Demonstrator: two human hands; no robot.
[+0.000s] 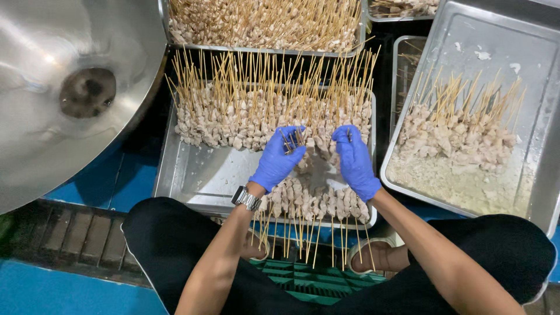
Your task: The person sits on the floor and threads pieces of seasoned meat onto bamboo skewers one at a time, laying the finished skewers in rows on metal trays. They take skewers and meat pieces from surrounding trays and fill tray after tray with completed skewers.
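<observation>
Two blue-gloved hands are held over the middle tray: a few skewers are pinched in the left hand, and one more is gripped by the right hand. A glove could be pierced by the sharp sticks. The near row, overhanging the tray's front edge, could be knocked off.

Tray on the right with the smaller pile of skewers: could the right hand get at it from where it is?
Probably yes: the right hand hovers over the middle tray, the right tray lies directly beside it, and nothing stands between.
</observation>
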